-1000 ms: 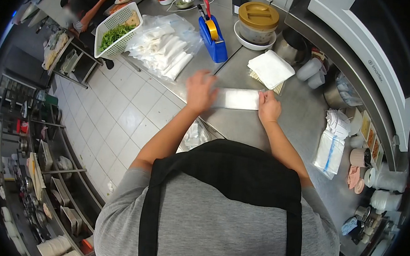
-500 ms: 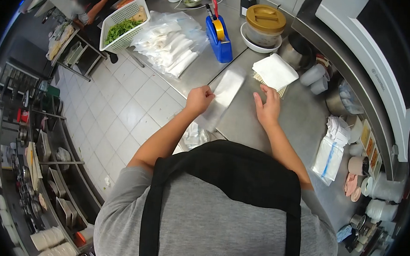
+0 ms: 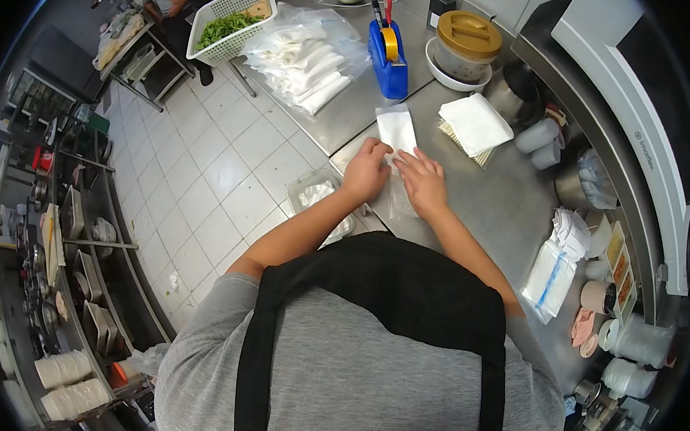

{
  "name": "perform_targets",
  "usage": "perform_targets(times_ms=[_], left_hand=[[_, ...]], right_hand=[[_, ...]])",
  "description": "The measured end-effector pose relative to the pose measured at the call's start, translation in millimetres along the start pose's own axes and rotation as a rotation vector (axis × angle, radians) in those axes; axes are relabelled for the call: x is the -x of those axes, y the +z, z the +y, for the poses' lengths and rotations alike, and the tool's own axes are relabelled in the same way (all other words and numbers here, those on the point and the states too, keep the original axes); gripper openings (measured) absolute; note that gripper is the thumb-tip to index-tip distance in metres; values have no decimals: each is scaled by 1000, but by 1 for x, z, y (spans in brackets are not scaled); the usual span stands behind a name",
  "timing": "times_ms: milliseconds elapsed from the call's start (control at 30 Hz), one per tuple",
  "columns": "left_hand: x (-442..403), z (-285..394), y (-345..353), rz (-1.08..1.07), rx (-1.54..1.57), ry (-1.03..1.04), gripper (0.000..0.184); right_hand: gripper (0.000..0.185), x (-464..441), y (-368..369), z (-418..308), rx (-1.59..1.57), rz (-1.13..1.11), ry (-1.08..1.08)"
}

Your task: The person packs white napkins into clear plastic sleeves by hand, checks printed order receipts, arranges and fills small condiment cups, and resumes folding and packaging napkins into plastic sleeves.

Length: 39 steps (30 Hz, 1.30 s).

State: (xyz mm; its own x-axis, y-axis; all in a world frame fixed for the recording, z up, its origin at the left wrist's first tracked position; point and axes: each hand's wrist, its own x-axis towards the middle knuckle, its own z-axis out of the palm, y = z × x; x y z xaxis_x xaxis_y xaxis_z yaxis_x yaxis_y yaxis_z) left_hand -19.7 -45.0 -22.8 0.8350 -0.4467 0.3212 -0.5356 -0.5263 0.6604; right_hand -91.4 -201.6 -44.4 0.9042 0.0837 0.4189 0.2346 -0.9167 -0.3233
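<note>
On the steel counter in front of me lies a clear plastic sleeve with a folded white napkin in its far end. My left hand is curled at the sleeve's left edge, its fingers closed on the plastic. From the other side, my right hand rests on the sleeve with fingers stretched out, its fingertips close to my left hand. Both hands cover the sleeve's middle. A stack of white napkins lies on thin wooden sticks to the right.
A blue tape dispenser stands beyond the sleeve, left of a gold-lidded tub. Filled white packets are piled at the back left beside a basket of greens. A clear container sits near my left forearm. Another person is at the far left.
My right hand has moved left from beside the napkin stack onto the sleeve. The sleeve, held up at a slant by my left hand before, now lies flatter on the counter.
</note>
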Motion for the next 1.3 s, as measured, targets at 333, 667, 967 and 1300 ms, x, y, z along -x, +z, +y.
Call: perform_targets(times_ms=[333, 667, 967, 1300], left_hand=[[-3, -24, -5, -31, -76, 330, 13], [-12, -20, -3, -40, -136, 430, 13], [-16, -13, -3, 20, -103, 430, 16], [-17, -5, -6, 106, -38, 337, 26]], right_hand=[[34, 0, -26, -22, -27, 61, 33], [25, 15, -5, -19, 75, 115, 205], [17, 4, -5, -26, 142, 97, 298], [10, -6, -18, -25, 56, 133, 64]])
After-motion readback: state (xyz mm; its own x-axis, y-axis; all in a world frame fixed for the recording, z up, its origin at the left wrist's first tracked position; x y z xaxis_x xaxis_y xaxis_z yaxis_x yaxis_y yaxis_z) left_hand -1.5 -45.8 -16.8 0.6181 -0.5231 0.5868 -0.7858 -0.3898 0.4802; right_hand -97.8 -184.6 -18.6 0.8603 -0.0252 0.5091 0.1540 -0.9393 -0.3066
